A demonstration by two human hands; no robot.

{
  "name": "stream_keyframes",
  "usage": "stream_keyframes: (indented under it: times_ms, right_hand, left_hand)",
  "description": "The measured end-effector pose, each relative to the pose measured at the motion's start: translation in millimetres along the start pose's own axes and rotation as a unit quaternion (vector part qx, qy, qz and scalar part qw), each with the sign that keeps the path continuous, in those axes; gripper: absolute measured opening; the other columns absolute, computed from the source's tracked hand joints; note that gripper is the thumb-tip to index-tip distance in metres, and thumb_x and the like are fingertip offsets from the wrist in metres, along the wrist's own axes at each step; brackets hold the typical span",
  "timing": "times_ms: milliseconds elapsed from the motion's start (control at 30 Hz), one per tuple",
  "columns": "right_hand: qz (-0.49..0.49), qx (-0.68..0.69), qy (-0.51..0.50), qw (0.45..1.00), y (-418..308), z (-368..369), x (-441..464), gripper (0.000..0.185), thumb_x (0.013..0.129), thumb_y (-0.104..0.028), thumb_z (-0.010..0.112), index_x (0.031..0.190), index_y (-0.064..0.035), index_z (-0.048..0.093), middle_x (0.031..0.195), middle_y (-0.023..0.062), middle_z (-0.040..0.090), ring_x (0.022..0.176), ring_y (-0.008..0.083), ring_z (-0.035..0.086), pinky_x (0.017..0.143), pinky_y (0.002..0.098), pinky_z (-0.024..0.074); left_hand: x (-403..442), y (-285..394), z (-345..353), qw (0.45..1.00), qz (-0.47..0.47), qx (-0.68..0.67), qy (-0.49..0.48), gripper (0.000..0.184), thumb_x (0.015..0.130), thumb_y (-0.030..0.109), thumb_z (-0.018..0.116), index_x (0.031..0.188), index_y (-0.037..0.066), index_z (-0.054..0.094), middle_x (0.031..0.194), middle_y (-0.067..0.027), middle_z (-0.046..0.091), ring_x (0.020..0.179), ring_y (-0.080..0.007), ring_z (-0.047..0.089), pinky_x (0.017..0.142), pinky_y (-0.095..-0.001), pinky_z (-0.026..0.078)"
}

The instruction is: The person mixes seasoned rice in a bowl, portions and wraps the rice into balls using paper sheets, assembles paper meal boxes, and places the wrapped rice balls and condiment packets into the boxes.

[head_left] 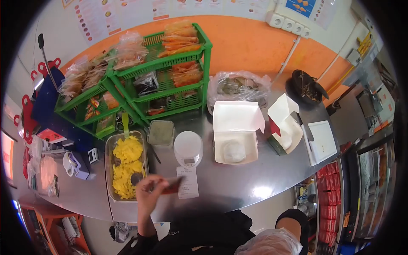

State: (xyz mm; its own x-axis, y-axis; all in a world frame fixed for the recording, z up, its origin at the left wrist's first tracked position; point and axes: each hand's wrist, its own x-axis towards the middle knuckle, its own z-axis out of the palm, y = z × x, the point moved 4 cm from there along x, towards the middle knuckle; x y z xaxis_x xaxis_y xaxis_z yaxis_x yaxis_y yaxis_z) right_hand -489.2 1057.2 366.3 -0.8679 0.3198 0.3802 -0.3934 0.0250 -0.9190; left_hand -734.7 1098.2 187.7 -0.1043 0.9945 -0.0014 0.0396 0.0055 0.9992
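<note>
My left hand [149, 190] is closed, thumb against fingers, on a small dark-and-red sachet [172, 187], blurred by motion. It is held above the steel counter, between a metal tray [109, 170] of yellow rice and a printed receipt [188, 182]. My right hand [272, 243] is low at the bottom edge, covered in clear plastic; its fingers cannot be made out. Past the receipt sits a white kitchen scale [188, 146]. Further right, an open white box [233, 119] holds a rounded, pale wrapped item [234, 151].
Green tiered racks [163, 95] with bagged packets stand at the back. A second open carton [282, 123], a white cutting board [321, 142] and a black mortar [304, 87] are on the right. A lidded square container [161, 133] stands beside the rice tray.
</note>
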Motion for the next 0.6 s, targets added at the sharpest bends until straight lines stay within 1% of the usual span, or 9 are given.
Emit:
stream_keyframes:
  times_ms: [67, 167, 267, 300, 400, 433, 600]
  right_hand:
    - [0.002, 0.002, 0.003, 1.000, 1, -1, -3, 0.025, 0.089, -0.010, 0.056, 0.111, 0.0009, 0.057, 0.102, 0.0161, 0.065, 0.085, 0.0213, 0.066, 0.076, 0.0319, 0.0524]
    - [0.004, 0.007, 0.006, 1.000, 2, -3, -7, 0.025, 0.089, -0.010, 0.056, 0.111, 0.0007, 0.058, 0.101, 0.0157, 0.065, 0.084, 0.0212, 0.066, 0.076, 0.0316, 0.0525]
    - [0.001, 0.005, 0.014, 1.000, 2, -6, -13, 0.025, 0.089, -0.010, 0.056, 0.111, 0.0005, 0.058, 0.100, 0.0154, 0.065, 0.083, 0.0212, 0.066, 0.075, 0.0312, 0.0525]
    - [0.000, 0.005, 0.018, 1.000, 1, -7, -16, 0.025, 0.089, -0.010, 0.056, 0.111, 0.0004, 0.058, 0.100, 0.0153, 0.065, 0.083, 0.0212, 0.066, 0.074, 0.0311, 0.0526]
    - [-0.001, -0.001, 0.024, 1.000, 0, -10, -25, 0.025, 0.089, -0.010, 0.056, 0.111, 0.0002, 0.058, 0.099, 0.0150, 0.066, 0.082, 0.0212, 0.066, 0.073, 0.0307, 0.0526]
    - [-0.003, 0.000, 0.025, 1.000, -1, -11, -29, 0.025, 0.089, -0.010, 0.056, 0.111, 0.0001, 0.059, 0.099, 0.0149, 0.066, 0.082, 0.0212, 0.066, 0.073, 0.0306, 0.0526]
    - [-0.007, -0.003, 0.037, 0.999, -10, -18, -54, 0.024, 0.089, -0.010, 0.056, 0.111, -0.0002, 0.059, 0.098, 0.0143, 0.066, 0.080, 0.0211, 0.067, 0.072, 0.0301, 0.0527]
  left_hand:
    - [6, -3, -19, 0.994, -0.007, -0.055, 0.096, 0.008, 0.080, -0.003, 0.064, 0.081, 0.001, 0.057, 0.083, -0.0034, 0.062, 0.078, -0.0069, 0.055, 0.071, -0.0191, 0.043]
    - [16, -7, -38, 0.985, 0.063, -0.069, 0.144, 0.008, 0.083, -0.001, 0.062, 0.080, 0.001, 0.056, 0.084, -0.0037, 0.063, 0.076, -0.0065, 0.054, 0.071, -0.0187, 0.042]
    - [20, -15, -35, 0.991, 0.043, -0.045, 0.122, 0.005, 0.084, 0.000, 0.061, 0.082, 0.000, 0.058, 0.085, -0.0044, 0.064, 0.075, -0.0066, 0.054, 0.072, -0.0194, 0.043]
    - [20, -12, -27, 0.993, 0.011, -0.021, 0.117, 0.004, 0.086, 0.002, 0.060, 0.085, -0.002, 0.061, 0.085, -0.0046, 0.065, 0.076, -0.0061, 0.054, 0.072, -0.0198, 0.043]
    - [24, -15, -3, 0.996, -0.012, -0.023, 0.084, 0.010, 0.087, 0.004, 0.059, 0.091, -0.004, 0.064, 0.086, -0.0044, 0.065, 0.076, -0.0062, 0.054, 0.071, -0.0197, 0.042]
    - [25, -18, 3, 0.997, -0.014, -0.010, 0.070, 0.013, 0.088, 0.004, 0.058, 0.095, -0.005, 0.065, 0.087, -0.0049, 0.065, 0.078, -0.0068, 0.055, 0.072, -0.0195, 0.042]
    - [32, -14, 38, 0.999, -0.023, 0.004, 0.029, 0.015, 0.088, 0.004, 0.057, 0.097, -0.005, 0.065, 0.089, -0.0062, 0.065, 0.081, -0.0081, 0.057, 0.073, -0.0193, 0.043]
